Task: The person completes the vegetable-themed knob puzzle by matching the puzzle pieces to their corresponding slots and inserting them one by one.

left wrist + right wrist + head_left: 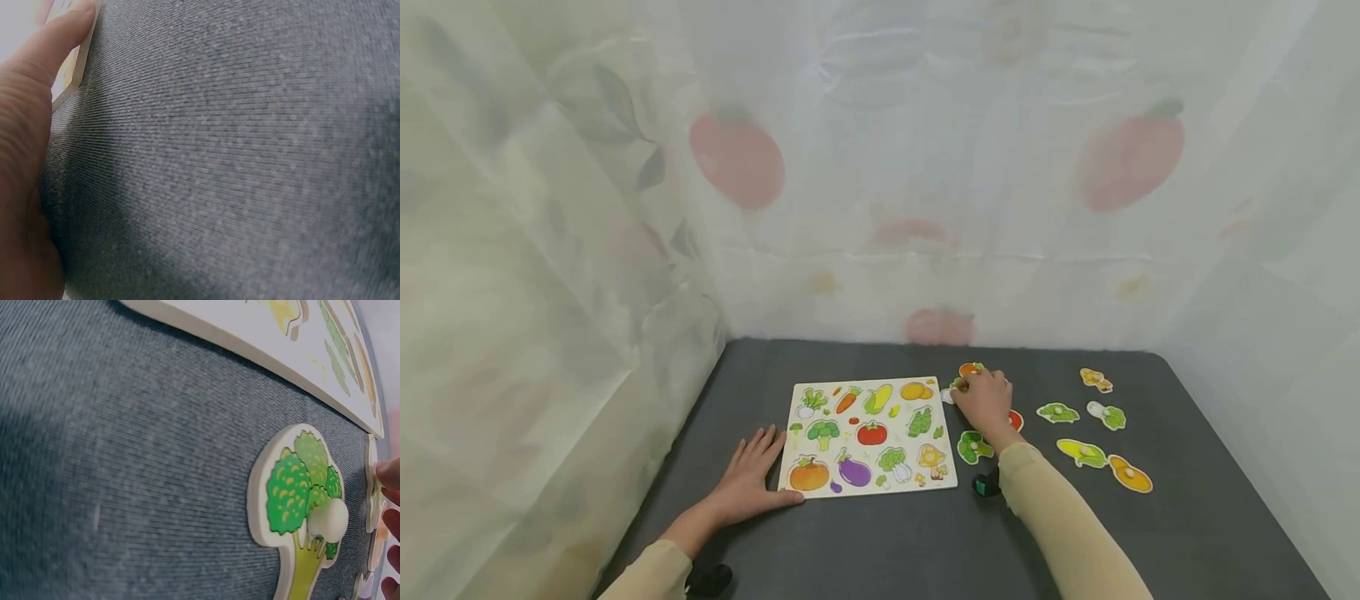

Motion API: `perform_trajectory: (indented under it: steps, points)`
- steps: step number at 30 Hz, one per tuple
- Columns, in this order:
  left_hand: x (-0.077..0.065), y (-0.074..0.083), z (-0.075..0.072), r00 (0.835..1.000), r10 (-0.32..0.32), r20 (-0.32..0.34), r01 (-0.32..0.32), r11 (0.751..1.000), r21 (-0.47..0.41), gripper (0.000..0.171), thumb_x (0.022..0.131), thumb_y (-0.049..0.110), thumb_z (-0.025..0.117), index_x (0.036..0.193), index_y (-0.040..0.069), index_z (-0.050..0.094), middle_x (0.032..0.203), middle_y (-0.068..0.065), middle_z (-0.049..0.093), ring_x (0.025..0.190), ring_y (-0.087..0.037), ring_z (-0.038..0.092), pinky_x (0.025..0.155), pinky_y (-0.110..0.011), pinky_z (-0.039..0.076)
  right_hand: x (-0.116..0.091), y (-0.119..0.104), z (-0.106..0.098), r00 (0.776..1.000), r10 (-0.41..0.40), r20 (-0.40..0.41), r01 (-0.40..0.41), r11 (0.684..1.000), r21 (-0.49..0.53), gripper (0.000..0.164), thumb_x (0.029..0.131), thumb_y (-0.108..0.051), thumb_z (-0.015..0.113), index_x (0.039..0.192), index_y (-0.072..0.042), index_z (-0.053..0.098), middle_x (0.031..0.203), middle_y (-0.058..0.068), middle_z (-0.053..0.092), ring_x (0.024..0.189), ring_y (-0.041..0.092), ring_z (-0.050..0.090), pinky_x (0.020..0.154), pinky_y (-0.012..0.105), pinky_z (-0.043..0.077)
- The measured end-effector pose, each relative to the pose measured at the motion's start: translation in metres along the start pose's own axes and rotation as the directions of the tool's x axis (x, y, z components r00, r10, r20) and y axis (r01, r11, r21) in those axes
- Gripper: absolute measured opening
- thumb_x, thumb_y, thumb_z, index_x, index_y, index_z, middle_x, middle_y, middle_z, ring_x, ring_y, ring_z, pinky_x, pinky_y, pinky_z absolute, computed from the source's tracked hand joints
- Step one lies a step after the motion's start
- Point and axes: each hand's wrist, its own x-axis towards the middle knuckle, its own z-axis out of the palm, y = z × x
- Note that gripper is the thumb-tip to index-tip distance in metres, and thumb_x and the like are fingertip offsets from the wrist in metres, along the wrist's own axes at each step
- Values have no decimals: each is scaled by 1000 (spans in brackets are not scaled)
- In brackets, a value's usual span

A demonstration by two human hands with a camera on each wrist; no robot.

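Note:
A white wooden puzzle board (pixel 842 419) printed with vegetables lies flat on the table. My left hand (pixel 747 479) rests at its left side, fingers straight and spread, with the thumb (pixel 65 31) on the lower left corner. Beyond the board's right edge, my right hand (pixel 987 404) pinches a white-and-green radish piece (pixel 947 396) with thumb and finger; the hand covers most of it. In the right wrist view fingertips (pixel 389 475) show at this piece's edge-on outline. Nearest that wrist lies a broccoli piece (pixel 294 494) with a round white knob.
A carrot piece (pixel 970 368) lies behind the right hand, and a tomato piece (pixel 1017 420) is partly covered by it. Farther right lie pea pod (pixel 1057 412), cabbage (pixel 1107 415), mushroom (pixel 1096 380), corn (pixel 1081 452) and orange oval (pixel 1130 474) pieces. Patterned curtains (pixel 925 208) surround the dark table (pixel 880 550).

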Motion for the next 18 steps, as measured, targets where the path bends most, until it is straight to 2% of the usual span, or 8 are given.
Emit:
perform_trajectory:
  steps: [8,18]
  points:
    - [0,-1,2,1000,8,-1,-8,1000,8,123,75,80,70,164,8,23,168,-22,17,154,-44,9,119,-66,2,0,-1,2,999,16,-31,-16,1000,-21,19,90,-32,77,92,-13,79,103,12,67,107,42,52,98,61,38]
    - [-2,1,0,1000,25,-13,-25,1000,-5,122,75,77,73,164,8,25,168,-22,17,154,-45,9,119,-66,2,-2,-1,4,998,26,-58,-26,1000,3,19,90,-30,78,95,-12,81,103,11,69,106,42,54,101,61,37]
